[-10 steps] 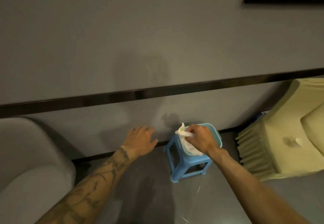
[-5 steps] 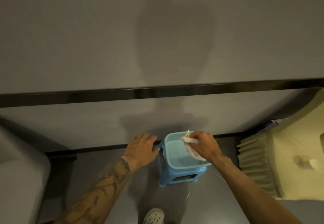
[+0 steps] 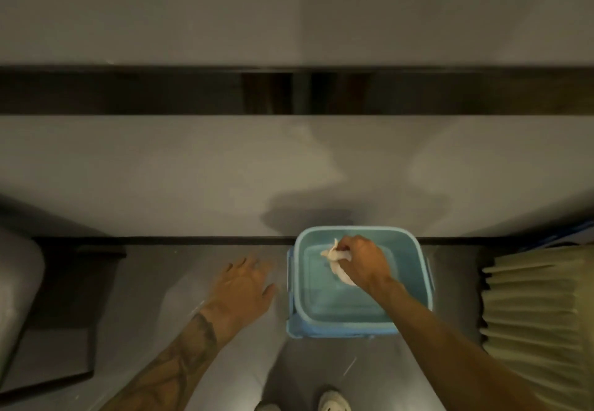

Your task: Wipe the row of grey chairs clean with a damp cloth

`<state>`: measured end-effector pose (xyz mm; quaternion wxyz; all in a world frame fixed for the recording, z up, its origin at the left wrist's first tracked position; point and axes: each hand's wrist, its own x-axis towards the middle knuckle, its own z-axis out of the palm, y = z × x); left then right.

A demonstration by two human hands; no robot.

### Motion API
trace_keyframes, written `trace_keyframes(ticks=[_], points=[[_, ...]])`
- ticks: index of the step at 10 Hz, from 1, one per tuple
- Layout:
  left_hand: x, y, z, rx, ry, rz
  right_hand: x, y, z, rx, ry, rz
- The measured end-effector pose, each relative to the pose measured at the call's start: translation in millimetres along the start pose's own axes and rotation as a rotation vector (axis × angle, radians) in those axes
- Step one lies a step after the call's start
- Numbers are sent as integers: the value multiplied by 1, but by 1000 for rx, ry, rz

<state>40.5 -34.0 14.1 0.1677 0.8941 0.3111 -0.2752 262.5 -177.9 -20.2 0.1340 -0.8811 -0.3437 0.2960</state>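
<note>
A light blue basin point(image 3: 414, 266) sits on a blue plastic stool point(image 3: 324, 332) against the grey wall. My right hand point(image 3: 364, 262) is over the basin and grips a bunched white cloth point(image 3: 332, 253), whose lower end hangs into the basin. My left hand point(image 3: 246, 282) hovers with relaxed fingers just left of the stool and holds nothing. One grey chair point(image 3: 14, 285) shows at the far left edge, mostly out of view.
A yellow pleated cover point(image 3: 540, 324) drapes furniture at the right, close to the stool. A black baseboard point(image 3: 193, 241) runs along the wall foot. My white shoes point(image 3: 332, 401) stand on the grey floor below the stool.
The view has tilted down and closer, so the basin now shows from above. My right hand with the cloth has sunk lower into the basin. The left hand stays beside the stool.
</note>
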Motion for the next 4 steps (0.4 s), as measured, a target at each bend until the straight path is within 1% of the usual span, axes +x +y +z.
trace_keyframes(ticks=[1, 2, 3, 4], points=[[26, -8, 39, 1, 21, -8, 26, 18, 37, -12, 13, -5], [40, -12, 67, -4, 4, -8, 41, 35, 76, -43, -19, -27], [45, -13, 84, -4, 28, 1, 45, 43, 103, -38, -27, -44], [50, -12, 89, 8, 54, 16, 52, 44, 115, 16, -5, -50]])
